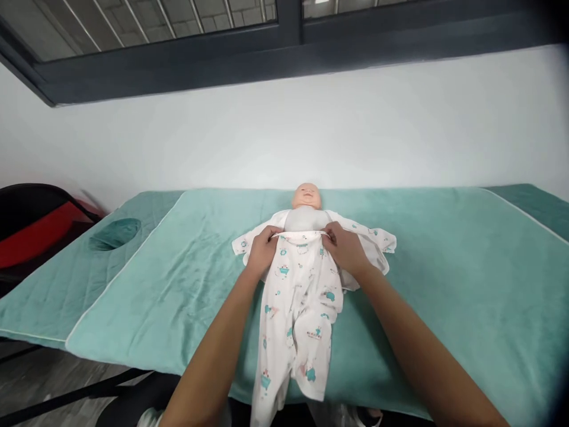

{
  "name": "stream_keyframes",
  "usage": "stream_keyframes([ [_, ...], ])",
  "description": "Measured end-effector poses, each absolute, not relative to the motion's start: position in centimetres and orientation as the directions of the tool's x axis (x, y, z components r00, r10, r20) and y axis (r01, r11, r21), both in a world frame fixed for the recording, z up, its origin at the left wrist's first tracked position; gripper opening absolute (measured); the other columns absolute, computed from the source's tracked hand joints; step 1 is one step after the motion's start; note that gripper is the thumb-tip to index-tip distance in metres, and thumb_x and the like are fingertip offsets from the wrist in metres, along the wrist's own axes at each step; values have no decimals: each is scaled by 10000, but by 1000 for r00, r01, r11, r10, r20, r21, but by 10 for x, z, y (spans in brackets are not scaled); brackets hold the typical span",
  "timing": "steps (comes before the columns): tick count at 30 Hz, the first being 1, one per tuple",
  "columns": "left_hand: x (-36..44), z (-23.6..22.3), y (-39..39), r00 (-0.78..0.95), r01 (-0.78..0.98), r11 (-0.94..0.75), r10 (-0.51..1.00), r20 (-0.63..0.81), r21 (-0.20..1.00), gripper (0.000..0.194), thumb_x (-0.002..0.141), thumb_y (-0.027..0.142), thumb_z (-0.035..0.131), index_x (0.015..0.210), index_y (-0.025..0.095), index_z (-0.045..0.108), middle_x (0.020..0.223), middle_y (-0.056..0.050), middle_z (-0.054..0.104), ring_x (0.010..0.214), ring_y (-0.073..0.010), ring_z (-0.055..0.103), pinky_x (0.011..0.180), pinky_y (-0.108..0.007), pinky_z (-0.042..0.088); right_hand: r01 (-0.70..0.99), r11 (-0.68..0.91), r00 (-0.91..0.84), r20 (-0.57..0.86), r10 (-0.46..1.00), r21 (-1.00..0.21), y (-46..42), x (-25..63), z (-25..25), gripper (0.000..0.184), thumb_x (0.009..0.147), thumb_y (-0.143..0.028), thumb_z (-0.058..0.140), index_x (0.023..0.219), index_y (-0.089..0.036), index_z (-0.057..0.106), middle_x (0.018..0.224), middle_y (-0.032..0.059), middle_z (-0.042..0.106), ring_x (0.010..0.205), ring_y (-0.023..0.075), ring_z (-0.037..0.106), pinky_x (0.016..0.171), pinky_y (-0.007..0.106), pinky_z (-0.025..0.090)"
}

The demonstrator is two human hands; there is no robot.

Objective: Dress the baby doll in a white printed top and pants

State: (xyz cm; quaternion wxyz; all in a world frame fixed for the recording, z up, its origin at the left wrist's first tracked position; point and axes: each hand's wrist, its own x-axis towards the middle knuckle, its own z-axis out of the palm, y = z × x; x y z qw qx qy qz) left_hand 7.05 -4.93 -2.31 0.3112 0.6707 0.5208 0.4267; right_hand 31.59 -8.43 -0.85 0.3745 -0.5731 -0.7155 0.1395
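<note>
A baby doll (306, 196) lies on its back on the green bed cover, its head toward the wall. White printed baby pants (296, 284) cover its lower body, and the legs of the pants hang over the near edge. My left hand (264, 249) pinches the waistband at its left end. At the right end, my right hand (344, 246) grips the same waistband. Under the doll a white printed baby jacket (380, 240) lies spread open, sleeves out to both sides. The doll's grey-white torso (306, 219) shows above the waistband; its legs are hidden.
The padded bed (444, 296) runs along a white wall below a dark window frame (178, 65). A face hole (115, 233) sits at its left end. Beyond that stands a black and red chair (40, 231). Black bed legs (89, 388) show below.
</note>
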Motion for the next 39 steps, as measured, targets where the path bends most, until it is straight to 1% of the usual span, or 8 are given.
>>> stream_keyframes([
  [4,74,-33,-35,48,309,-243,970,239,920,129,855,268,539,911,192,626,914,-15,669,884,-165,599,826,-291,457,574,244,-14,288,957,-782,-53,318,-8,60,796,-244,542,833,-233,496,617,-47,504,596,154,478,606,277,331],
  [7,69,-33,-39,50,226,-196,981,189,954,193,848,329,605,977,189,635,958,-25,667,888,-161,593,821,-284,451,338,226,17,246,969,-914,-51,313,-14,102,787,-277,578,820,-224,497,675,-43,485,629,136,458,614,264,352],
  [11,54,-26,-49,194,97,-62,980,42,993,300,792,375,719,1016,191,643,982,-31,662,861,-153,596,774,-264,450,182,248,-108,232,967,-952,-63,317,-14,215,805,-400,649,854,-213,556,785,-16,535,698,135,466,648,266,377],
  [17,42,-22,-54,255,187,-78,967,28,979,265,859,423,653,1012,206,657,965,-20,649,871,-154,581,793,-272,441,308,122,-264,39,964,-944,-67,352,-7,313,880,-455,552,700,-199,548,654,-18,532,648,139,491,638,280,388],
  [21,48,-25,-51,214,323,-241,961,177,915,248,914,431,571,912,197,652,1077,-49,634,1007,-186,580,896,-311,436,389,67,-413,-109,904,-919,-71,368,-11,244,848,-420,597,750,-198,624,710,3,597,686,157,541,659,289,417],
  [27,59,-29,-45,179,309,-467,884,431,828,179,920,364,578,1007,223,644,1236,-84,575,1183,-207,540,1010,-364,425,228,211,-488,76,869,-951,-79,367,6,185,824,-387,664,894,-217,685,980,35,587,882,173,539,796,301,431],
  [34,77,-12,-41,235,289,-491,869,436,822,140,877,345,628,928,215,619,1219,-87,587,1167,-222,548,969,-368,453,223,300,-383,200,902,-927,-75,329,8,137,762,-272,690,741,-200,576,801,-19,481,713,125,428,656,271,351],
  [39,94,28,-42,493,425,-588,788,369,688,164,861,367,633,802,217,600,1217,-68,589,1194,-233,515,997,-352,420,168,414,-223,375,900,-895,-77,315,6,140,732,-175,628,704,-204,494,847,-6,493,719,126,433,653,270,346],
])
